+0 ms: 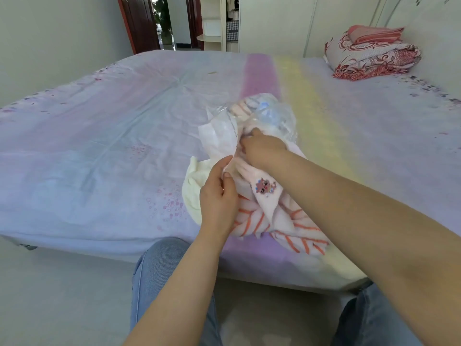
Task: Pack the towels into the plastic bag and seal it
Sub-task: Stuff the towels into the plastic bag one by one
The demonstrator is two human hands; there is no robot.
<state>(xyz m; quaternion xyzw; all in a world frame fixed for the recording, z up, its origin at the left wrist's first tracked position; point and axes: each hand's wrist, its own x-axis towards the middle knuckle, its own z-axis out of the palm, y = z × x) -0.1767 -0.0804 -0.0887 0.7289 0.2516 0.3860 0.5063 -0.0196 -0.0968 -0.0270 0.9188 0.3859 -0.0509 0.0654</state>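
A clear plastic bag (269, 116) lies on the bed (99, 136) with a pink-striped towel and a blue one inside its far end. My left hand (219, 193) pinches the bag's near rim. My right hand (262, 148) grips a pale pink towel (264, 188) with a cartoon patch at the bag's mouth. Under it lies a white towel with orange stripes (299, 236), near the bed's front edge. A cream towel (193, 188) sits to the left, partly hidden by my left hand.
A folded red-and-white quilt (371, 53) sits at the bed's far right corner. The bed's front edge runs just before my knees. A dark red door (139, 21) stands beyond the bed.
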